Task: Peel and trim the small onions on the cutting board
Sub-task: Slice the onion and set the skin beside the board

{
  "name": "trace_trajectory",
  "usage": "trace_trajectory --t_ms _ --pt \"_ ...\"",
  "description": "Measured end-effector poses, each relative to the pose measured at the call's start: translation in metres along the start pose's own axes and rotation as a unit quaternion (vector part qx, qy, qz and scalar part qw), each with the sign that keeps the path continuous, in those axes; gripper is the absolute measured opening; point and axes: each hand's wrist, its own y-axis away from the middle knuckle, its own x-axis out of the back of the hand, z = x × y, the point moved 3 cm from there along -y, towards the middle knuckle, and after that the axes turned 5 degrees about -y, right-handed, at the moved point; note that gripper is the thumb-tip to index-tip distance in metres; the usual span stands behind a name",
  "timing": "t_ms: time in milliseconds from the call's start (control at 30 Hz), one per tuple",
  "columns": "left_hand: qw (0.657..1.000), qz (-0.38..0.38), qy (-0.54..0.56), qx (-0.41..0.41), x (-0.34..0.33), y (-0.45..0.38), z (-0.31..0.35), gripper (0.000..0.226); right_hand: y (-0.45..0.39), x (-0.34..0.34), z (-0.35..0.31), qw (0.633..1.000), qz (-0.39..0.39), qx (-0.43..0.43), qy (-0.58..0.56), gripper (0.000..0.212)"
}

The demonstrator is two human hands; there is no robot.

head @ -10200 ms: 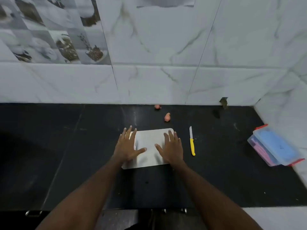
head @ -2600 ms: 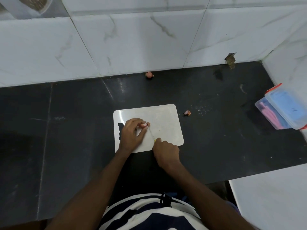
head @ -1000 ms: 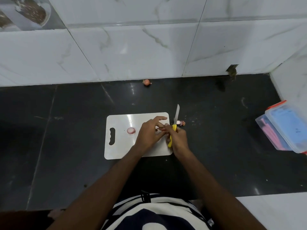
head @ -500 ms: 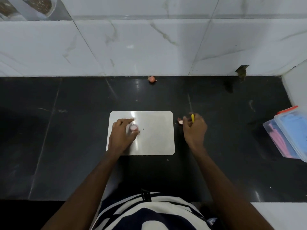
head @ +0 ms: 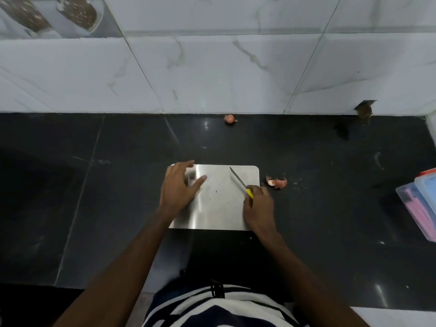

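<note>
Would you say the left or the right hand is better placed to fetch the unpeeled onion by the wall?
Probably the left hand: it lies open on the cutting board, whereas the right hand grips the knife. The onion sits beyond the board.

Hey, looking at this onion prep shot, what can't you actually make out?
Head view only:
- Whether an onion sits under the left hand: the palm covers it.
- Knife handle: mostly hidden inside the right hand.
- Plastic container: cut off by the right edge.
- Peel scraps: too small for detail.
</note>
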Motion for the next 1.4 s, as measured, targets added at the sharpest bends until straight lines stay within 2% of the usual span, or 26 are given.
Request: trace_trajectory --t_ms 133,300,367,533,633,733,833,933,1000,1100,1233,1300,1400 --pt "0.996 -0.025 0.023 -0.082 -0.009 -0.075 0.043 0.037 -0.001 0.001 -0.003 1.000 -0.002 0.010 0.000 0.025" --pt "0.994 -0.048 0.047 -0.088 -0.041 -0.166 0.081 0.061 0.001 -0.002 -0.006 0.999 -0.033 0.017 -0.030 0.018" --pt "0.991 -0.051 0.031 -0.123 -0.054 -0.186 0.082 0.062 0.001 -0.005 -0.004 0.998 -0.040 0.002 -0.041 0.018" --pt "0.973 -0.058 -0.007 -0.222 -0.079 -0.212 0.075 0.041 -0.012 -0.007 0.000 0.996 -0.042 -0.035 -0.066 0.018" --pt "0.974 -0.046 0.015 -0.222 -0.082 -0.214 0.072 0.031 -0.016 -0.006 0.001 0.995 -0.044 -0.053 -0.074 0.018" --pt "0.973 -0.055 0.059 -0.216 -0.068 -0.195 0.075 0.035 -0.017 -0.007 0.000 0.995 -0.043 -0.054 -0.079 0.016" --pt "0.966 -0.058 0.093 -0.235 -0.048 -0.142 0.076 0.043 -0.017 -0.012 0.000 0.992 -0.058 -0.059 -0.099 0.015" --pt "0.967 -0.055 0.114 -0.222 -0.040 -0.074 0.059 0.035 -0.008 -0.016 -0.002 0.975 -0.072 -0.113 -0.179 0.020" --pt "0.970 -0.061 0.128 -0.199 -0.044 -0.035 0.045 0.032 0.001 -0.017 -0.004 0.972 -0.072 -0.121 -0.189 0.025" --pt "0.973 -0.064 0.134 -0.175 -0.054 0.008 0.035 0.028 0.017 -0.012 -0.013 0.985 -0.080 -0.098 -0.120 0.032" --pt "0.975 -0.058 0.133 -0.166 -0.066 0.032 0.033 0.028 0.033 -0.010 -0.027 0.993 -0.069 -0.046 0.088 0.035" --pt "0.977 -0.043 0.135 -0.159 -0.067 0.032 0.031 0.031 0.037 -0.015 -0.030 0.989 -0.074 -0.048 0.116 0.037" --pt "0.975 -0.019 0.145 -0.170 -0.071 0.032 0.026 0.023 0.041 -0.028 -0.032 0.986 -0.084 -0.060 0.129 0.039"
